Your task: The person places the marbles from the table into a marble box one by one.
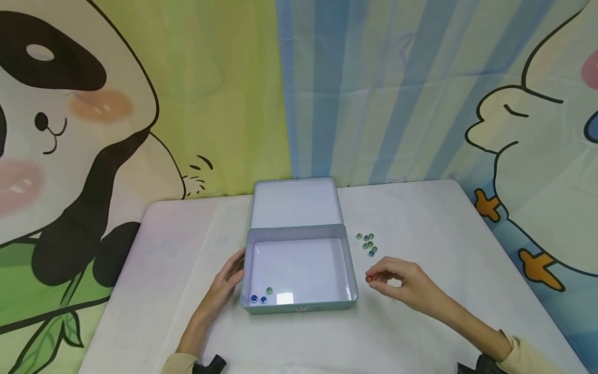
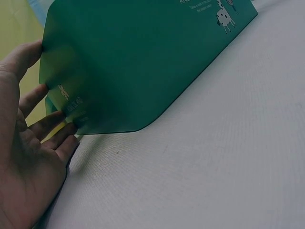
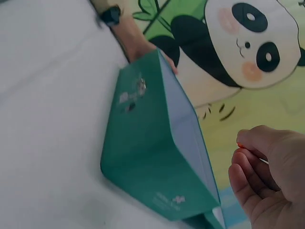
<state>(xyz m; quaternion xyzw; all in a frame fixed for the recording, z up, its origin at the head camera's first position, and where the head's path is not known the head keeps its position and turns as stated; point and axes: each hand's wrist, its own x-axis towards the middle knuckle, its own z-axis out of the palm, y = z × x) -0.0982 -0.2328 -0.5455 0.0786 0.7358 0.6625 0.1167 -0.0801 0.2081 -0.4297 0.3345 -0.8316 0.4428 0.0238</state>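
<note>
A green tin box with a pale inside lies on the table, its hinged lid folded back. Inside, near the front left corner, are a green marble and two blue marbles. The left hand touches the box's left wall with its fingertips, as the left wrist view also shows. Just right of the box, the right hand pinches an orange-red marble between thumb and fingers. Only a sliver of that marble shows in the right wrist view.
Several green and blue marbles lie loose to the right of the box. A white cloth covers the table. Behind it hang printed curtains with a panda and another cartoon figure.
</note>
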